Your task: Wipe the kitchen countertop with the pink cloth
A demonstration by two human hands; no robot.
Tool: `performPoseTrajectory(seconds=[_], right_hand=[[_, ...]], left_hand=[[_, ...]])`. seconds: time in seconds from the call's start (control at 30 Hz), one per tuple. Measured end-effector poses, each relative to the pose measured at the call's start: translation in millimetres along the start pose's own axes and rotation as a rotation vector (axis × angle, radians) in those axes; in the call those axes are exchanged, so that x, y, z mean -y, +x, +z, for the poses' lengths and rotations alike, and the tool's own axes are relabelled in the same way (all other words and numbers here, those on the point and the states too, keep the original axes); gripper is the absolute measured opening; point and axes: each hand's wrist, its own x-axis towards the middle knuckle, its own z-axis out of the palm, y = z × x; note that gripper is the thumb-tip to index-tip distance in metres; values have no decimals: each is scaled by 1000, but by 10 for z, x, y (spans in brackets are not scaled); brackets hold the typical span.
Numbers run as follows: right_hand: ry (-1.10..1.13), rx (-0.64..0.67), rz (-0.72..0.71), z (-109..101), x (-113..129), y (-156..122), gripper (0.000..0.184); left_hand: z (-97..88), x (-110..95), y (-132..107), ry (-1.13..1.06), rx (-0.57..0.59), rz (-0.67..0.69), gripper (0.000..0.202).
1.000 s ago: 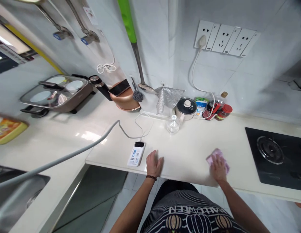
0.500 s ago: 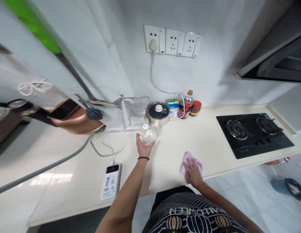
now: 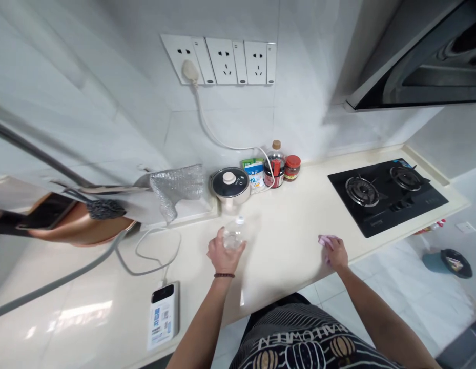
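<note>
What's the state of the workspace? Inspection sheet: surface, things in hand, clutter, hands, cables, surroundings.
Surface: cream countertop, glossy, with glare at left.
Things in hand: clear bottle, capped; pink cloth, bunched.
Clutter: lidded pot, packet and red-lidded jar along the wall; white device near the front edge.
Hands: left hand has its fingers around the bottle; right hand grips the cloth.
Cables: white cord hangs from a plugged-in socket; thin cable loops behind the white device.
Surroundings: two-burner stove at right; wall sockets above; bin on the floor.
</note>
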Motion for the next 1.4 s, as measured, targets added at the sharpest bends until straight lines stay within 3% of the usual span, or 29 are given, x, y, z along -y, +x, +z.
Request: performPoseTrajectory(seconds=[0.1,0.23,0.33,0.43,0.53,0.63,0.77,0.9,1.0,1.1,1.2,1.27,1.33,1.4], right_hand=[[43,-30,84,55,-41,36,39],[38,-47,99,104,-21,32,38],[28,-40,94,99,-24,31,37],[24,-36,91,86,-28,33,38],[24,-27,97,74,-24,31,39],[35,-15,97,60,-26,23,38],[56,-19,87,44,-53,39,39],[41,-13,73,39,-8,133,47],[5,17,-72,82,166,123,50],[-40,201,-389,200,445,-110,48],[-92,432,-687,363,755,-447,49],[-163,531,-802,462,969,-548,56],[-234,559,-816,544,1199,-442,59],[-270,533,-771,607,1438,-135,59]], left_hand=[[5,-372,-227,259,219,75,85],[217,-841,-328,462,527,218,82],[362,-1009,-323,517,639,242,83],[373,-1060,-309,511,673,239,83],[267,-1023,-270,420,613,208,82],[132,-852,-167,185,478,165,85],[-4,-418,42,-232,256,131,90],[-81,21,236,-407,-8,14,91],[-99,240,352,-495,-169,-96,97],[-92,375,406,-534,-265,-180,105],[-74,483,313,-506,-310,-243,115],[-56,567,133,-447,-318,-258,116],[-39,673,-138,-364,-309,-251,103],[-34,796,-469,-262,-278,-230,82]])
